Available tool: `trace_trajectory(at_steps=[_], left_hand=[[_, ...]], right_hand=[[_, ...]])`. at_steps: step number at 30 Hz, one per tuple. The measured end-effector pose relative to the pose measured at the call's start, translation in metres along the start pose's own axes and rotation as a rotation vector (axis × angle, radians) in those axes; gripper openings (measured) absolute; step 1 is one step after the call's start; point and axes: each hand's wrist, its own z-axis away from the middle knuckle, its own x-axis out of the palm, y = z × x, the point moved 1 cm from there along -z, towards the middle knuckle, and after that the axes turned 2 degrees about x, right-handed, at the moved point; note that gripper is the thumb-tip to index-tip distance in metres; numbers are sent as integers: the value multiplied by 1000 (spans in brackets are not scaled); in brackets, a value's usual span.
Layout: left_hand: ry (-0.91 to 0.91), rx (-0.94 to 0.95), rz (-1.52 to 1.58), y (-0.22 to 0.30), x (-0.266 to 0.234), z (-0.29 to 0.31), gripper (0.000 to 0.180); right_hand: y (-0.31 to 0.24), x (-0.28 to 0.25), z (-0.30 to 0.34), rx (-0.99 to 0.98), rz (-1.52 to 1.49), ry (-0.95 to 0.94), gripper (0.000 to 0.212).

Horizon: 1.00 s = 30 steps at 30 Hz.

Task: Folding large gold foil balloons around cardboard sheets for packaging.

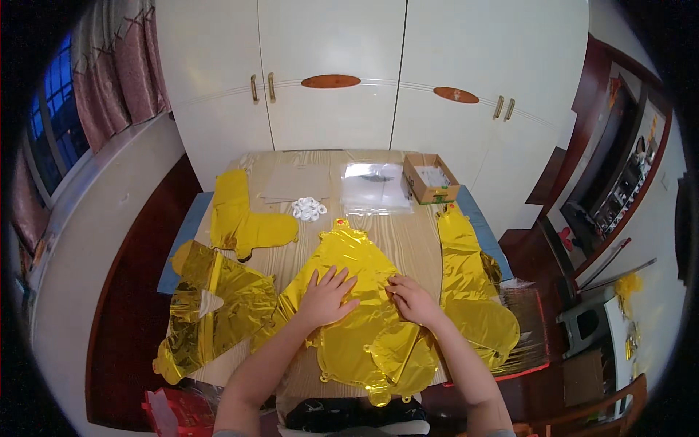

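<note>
A flat, uninflated gold foil balloon [353, 251] with small tabs lies creased in the middle of the table, its lower end reaching the near edge. My left hand [329, 297] rests flat on it, fingers spread. On the balloon's right side is my right hand [413, 298], its fingers bent and drawn together at the foil; the fingertips are partly hidden. A folded gold foil piece [400, 357] overlaps the balloon at the lower right. More flat gold foil balloons lie to the left [226, 306], at the far left [244, 218] and along the right [466, 284].
Toward the back are a pile of white rings [309, 210], brown sheets [295, 180], clear plastic bags [375, 188] and an open cardboard box [431, 178]. White cabinets [331, 124] stand behind the table. A red bag [178, 414] is at the lower left, a grey stool [586, 320] at right.
</note>
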Motion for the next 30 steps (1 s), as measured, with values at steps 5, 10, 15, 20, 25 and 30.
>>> trace_trajectory(at_steps=[5, 10, 15, 20, 25, 30], left_hand=[[-28, 8, -16, 2, -3, -1, 62], [-46, 52, -65, 6, -6, 1, 70], [-41, 50, -76, 5, -4, 2, 74], [-77, 26, -83, 6, -4, 0, 76], [-80, -4, -12, -11, 12, -3, 78], [-121, 25, -21, -5, 2, -2, 78]], right_hand=[[2, 1, 0, -4, 1, 8, 28], [-2, -1, -1, 3, -6, 2, 28], [-2, -1, 0, -2, -5, 3, 28], [-1, -1, 0, -8, 6, 1, 28], [1, 1, 0, 1, -4, -1, 28], [0, 0, 0, 5, -17, 1, 28]])
